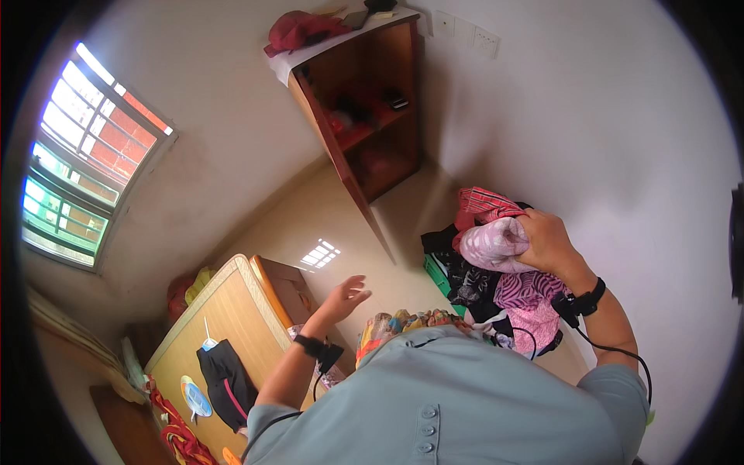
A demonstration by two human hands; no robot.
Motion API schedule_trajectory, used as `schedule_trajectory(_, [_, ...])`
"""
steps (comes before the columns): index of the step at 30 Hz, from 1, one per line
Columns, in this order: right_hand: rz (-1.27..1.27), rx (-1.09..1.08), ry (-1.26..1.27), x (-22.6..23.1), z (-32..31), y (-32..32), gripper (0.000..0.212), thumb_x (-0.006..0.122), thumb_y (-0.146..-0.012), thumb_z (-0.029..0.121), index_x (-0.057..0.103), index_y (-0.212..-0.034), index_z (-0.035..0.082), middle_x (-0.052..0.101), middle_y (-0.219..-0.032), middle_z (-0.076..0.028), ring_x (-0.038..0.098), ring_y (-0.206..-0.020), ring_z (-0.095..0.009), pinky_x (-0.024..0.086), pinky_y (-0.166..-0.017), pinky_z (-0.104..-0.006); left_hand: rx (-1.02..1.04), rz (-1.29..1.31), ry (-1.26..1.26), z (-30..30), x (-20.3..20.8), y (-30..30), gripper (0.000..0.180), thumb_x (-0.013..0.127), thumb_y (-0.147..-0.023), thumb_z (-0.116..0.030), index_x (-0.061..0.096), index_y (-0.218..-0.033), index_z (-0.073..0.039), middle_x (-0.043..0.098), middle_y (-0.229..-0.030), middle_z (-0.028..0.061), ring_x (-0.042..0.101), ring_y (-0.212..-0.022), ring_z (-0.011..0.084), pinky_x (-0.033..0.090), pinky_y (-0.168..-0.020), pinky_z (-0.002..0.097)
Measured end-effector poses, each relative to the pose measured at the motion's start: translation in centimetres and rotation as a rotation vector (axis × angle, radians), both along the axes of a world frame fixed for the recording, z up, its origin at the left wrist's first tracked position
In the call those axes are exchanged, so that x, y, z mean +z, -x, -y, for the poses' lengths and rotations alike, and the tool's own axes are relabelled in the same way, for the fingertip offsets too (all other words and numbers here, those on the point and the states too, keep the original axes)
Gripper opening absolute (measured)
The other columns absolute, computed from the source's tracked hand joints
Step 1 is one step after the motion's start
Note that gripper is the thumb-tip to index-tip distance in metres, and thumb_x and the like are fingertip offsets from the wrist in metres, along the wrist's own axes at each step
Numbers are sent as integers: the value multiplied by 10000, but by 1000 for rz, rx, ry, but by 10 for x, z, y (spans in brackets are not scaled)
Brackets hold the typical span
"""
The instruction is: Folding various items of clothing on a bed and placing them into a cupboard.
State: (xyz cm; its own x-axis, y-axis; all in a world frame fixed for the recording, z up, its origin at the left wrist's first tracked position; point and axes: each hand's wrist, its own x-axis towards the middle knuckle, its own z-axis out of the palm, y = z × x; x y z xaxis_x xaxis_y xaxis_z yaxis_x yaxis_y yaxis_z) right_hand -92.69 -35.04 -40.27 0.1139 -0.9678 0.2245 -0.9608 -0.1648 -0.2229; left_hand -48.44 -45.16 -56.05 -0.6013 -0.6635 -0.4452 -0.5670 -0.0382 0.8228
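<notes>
My right hand [544, 242] is closed on a rolled pink-and-white patterned cloth [487, 245], above a heap of clothes by the right wall. Red striped fabric [490, 203] lies just beyond the roll, close to my fingers. In the heap are a black patterned garment [470, 280], a purple-and-black striped one [528, 290] and a pink one [535, 322]. Part of a green plastic container [436, 274] shows at the heap's left side. Over the floor to the left, my left hand [343, 301] has its fingers apart and holds nothing.
A wooden cabinet [391, 58] with its door open stands ahead, a red cloth item [298, 32] on top. At left, a wooden-topped table [225, 298] bears black trousers [225, 380] and a round blue-and-white fan [195, 397]. A barred window [97, 147] is farther left.
</notes>
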Motion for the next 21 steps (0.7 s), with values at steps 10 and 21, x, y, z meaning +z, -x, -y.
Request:
schedule_trajectory(10, [253,-91,-189,-27,79,-31,458,764,-585,301,638,-958,67,642,-913,-172,618,-857,-374,498,-755,-445,460,-220,285,40,53,-76,511,675,-881,-149,482,-1344,-53,599,-1215,137,604,-1047,200,508,-831,315])
schedule_trajectory(21, [199,-45,-342,-32,160,-54,462,746,-601,322,634,-988,95,646,-936,-163,612,-882,-375,494,-746,-445,163,-59,738,108,122,-12,623,778,-746,-152,517,-1307,-80,495,-1351,143,533,-1178,350,464,-954,424])
